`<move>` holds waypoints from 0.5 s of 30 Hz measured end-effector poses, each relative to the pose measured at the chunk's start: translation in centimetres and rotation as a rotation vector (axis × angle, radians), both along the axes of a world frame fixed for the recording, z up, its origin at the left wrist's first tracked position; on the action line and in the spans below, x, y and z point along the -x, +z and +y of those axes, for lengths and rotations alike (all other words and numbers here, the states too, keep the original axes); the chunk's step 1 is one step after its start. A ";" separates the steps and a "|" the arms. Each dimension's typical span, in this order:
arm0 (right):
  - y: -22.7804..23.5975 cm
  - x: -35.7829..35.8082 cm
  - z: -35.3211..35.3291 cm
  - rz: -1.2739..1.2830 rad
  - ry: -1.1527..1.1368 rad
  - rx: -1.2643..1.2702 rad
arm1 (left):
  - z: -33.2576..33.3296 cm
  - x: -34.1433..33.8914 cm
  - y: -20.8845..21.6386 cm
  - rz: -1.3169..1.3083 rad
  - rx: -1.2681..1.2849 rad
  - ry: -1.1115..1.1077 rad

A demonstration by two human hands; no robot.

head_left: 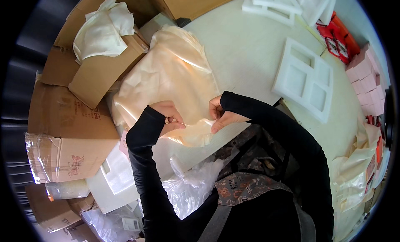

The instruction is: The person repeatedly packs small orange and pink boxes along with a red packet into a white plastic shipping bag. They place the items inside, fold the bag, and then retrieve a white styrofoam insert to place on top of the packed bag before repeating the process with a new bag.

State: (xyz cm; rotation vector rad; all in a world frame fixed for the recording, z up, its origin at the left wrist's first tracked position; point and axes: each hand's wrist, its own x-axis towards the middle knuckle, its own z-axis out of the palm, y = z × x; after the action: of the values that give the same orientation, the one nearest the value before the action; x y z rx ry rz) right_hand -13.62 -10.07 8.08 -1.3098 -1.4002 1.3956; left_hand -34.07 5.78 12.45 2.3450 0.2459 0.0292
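A sheet of shiny cream satin cloth [171, 71] lies spread over the white table in front of me, with soft folds and a frayed edge. My left hand [168, 116] pinches the near part of the cloth between thumb and fingers. A short way to the right, my right hand [223, 115] pinches the same cloth. Between the two hands the fabric is drawn into a thin raised fold, and a flap hangs below it toward the table's near edge. The tips of some fingers are hidden behind the hands.
Cardboard boxes [71, 129] crowd the left, one with white cloth [104, 31] over its flap. A white foam tray [306, 77] lies to the right. Pink blocks [366, 79] and red packages [337, 37] stand at the far right. Clear plastic bags [191, 185] sit below the table edge.
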 end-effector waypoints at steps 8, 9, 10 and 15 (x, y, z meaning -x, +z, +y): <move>-1.7 -1.3 0.3 0.120 0.035 0.091 | 1.1 -0.3 -2.1 -0.049 0.014 -0.018; -2.0 -1.6 0.3 0.149 0.059 0.081 | 1.2 -0.4 -2.4 -0.039 0.049 -0.026; -2.3 -1.9 0.2 0.142 0.084 0.079 | 1.3 -0.4 -2.7 -0.032 0.042 -0.022; -3.2 -2.7 -0.1 -0.263 0.078 0.058 | 1.8 -0.4 -3.6 -0.024 0.129 -0.035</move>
State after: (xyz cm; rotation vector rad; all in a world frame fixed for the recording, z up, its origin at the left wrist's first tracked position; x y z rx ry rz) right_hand -10.94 -10.15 4.93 -1.5346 -1.6085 1.3607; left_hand -33.67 7.60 8.86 2.2193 0.1899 0.0235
